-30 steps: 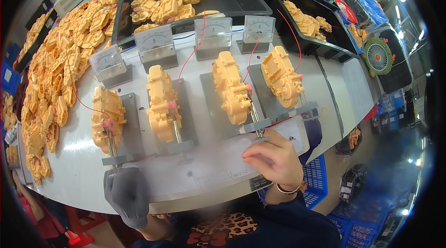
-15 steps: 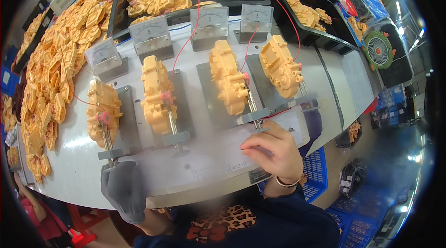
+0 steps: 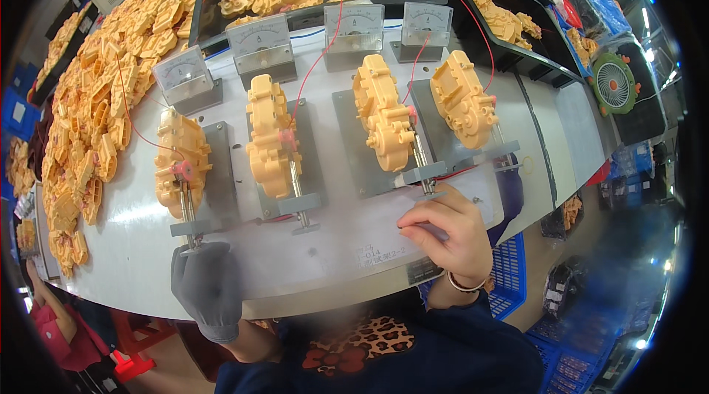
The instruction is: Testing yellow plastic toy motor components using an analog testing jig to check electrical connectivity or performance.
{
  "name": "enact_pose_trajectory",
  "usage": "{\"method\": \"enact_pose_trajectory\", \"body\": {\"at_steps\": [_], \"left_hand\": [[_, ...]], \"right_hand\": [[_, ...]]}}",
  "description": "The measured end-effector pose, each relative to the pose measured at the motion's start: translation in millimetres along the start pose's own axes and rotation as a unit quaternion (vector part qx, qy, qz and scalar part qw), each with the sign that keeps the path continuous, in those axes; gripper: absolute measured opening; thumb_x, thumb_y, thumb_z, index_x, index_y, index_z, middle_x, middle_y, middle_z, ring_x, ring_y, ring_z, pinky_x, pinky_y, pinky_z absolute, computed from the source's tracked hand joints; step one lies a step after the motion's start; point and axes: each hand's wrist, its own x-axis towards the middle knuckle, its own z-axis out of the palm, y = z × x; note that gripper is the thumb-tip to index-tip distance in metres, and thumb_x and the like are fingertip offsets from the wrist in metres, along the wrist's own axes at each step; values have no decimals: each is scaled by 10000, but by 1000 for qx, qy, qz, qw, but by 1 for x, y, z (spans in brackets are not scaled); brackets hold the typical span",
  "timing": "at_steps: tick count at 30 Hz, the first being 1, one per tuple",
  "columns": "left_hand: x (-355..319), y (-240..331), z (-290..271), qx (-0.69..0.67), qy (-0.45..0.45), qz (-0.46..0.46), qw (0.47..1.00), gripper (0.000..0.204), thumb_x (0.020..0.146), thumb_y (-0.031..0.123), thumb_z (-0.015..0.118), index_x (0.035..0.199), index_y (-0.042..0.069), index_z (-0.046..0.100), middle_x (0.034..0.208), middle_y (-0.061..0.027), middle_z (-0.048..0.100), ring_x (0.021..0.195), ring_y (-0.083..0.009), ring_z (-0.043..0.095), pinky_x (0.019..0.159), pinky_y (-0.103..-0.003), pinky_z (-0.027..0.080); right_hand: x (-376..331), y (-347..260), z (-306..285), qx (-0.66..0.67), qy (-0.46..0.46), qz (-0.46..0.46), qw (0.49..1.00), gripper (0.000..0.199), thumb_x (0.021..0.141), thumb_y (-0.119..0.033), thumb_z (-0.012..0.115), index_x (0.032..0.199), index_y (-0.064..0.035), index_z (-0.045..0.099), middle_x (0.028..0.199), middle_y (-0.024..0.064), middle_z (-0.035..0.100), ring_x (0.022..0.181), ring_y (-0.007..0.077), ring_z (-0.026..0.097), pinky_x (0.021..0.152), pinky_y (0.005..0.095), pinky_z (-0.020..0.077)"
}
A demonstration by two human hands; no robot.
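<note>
The left hand (image 3: 207, 283) meets one clamp (image 3: 190, 228), the right hand (image 3: 452, 237), loosely curled, another; neither grip is clear. Housings (image 3: 181, 149) just beyond look light, stiff, best held by their sides.

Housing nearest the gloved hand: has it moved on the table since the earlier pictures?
No. The housing keeps its place relative to the leftmost meter; both shift together in the picture, so the camera most likely moved.
</note>
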Motion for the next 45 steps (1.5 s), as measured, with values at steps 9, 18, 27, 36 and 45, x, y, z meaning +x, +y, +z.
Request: {"method": "enact_pose_trajectory", "body": {"at_steps": [9, 18, 27, 36, 45], "left_hand": [[0, -1, 2, -1, 11, 6, 1000, 204, 664, 8, 633, 866, 11, 658, 763, -126, 606, 717, -307, 553, 656, -371, 452], [-1, -2, 1, -6, 3, -10, 1000, 230, 649, 77, 606, 858, -5, 653, 773, -141, 611, 726, -320, 557, 670, -383, 461], [0, 0, -1, -3, -4, 17, 1000, 112, 756, -41, 557, 853, -54, 611, 794, -131, 584, 720, -228, 557, 690, -302, 449], [0, -2, -1, -6, -9, 19, 1000, 114, 761, -51, 552, 860, -60, 610, 807, -119, 569, 724, -203, 548, 676, -287, 445], [0, -1, 0, -3, -7, 20, 1000, 114, 758, -49, 555, 858, -57, 610, 805, -126, 578, 724, -218, 556, 683, -295, 449]], "right_hand": [[0, 1, 1, 9, 1, 7, 1000, 136, 693, -3, 714, 817, -32, 666, 778, 89, 616, 756, 288, 577, 685, 359, 479], [-1, 1, 1, 9, -2, 9, 1000, 137, 707, -14, 725, 830, -44, 672, 796, 81, 620, 793, 286, 583, 718, 356, 483], [-1, 1, 0, 8, -6, 7, 1000, 134, 725, -42, 735, 844, -50, 673, 800, 77, 628, 796, 292, 585, 728, 363, 479], [0, 4, 1, 11, 8, -21, 1000, 135, 727, -47, 751, 844, -43, 684, 783, 53, 650, 718, 218, 529, 631, 315, 446], [0, 4, 1, 12, 10, -24, 1000, 138, 724, -44, 752, 844, -40, 683, 788, 58, 654, 718, 221, 537, 632, 315, 449]]}}
